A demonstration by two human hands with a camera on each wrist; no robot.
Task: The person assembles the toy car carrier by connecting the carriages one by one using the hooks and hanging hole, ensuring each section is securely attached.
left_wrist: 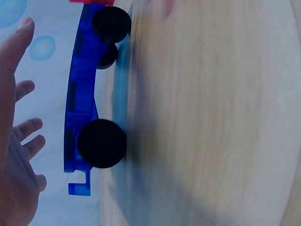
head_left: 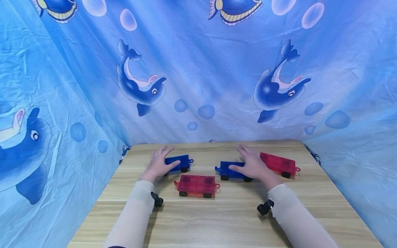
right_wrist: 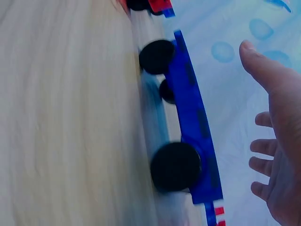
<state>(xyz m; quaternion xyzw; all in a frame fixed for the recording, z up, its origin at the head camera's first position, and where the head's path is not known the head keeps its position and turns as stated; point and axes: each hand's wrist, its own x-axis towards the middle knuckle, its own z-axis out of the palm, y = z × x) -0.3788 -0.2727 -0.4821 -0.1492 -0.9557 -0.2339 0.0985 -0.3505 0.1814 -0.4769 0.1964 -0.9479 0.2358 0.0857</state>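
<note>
My left hand point(head_left: 159, 165) is spread above a blue toy train car point(head_left: 183, 163) at the back left, covering its left end in the head view. In the left wrist view the fingers stand apart from that car point(left_wrist: 83, 94), and its hook and black wheels show. My right hand point(head_left: 252, 164) is likewise spread over the right end of a second blue train car point(head_left: 231, 169). The right wrist view shows a gap between the fingers and this car point(right_wrist: 193, 117). Neither hand grips anything. Both cars stand on their wheels.
A red see-through train car point(head_left: 196, 185) stands nearer me, between the hands. Another red car point(head_left: 278, 163) stands at the back right, just beyond the right hand. The wooden table point(head_left: 204, 224) ends at a blue dolphin-print curtain point(head_left: 198, 69) behind and at the sides.
</note>
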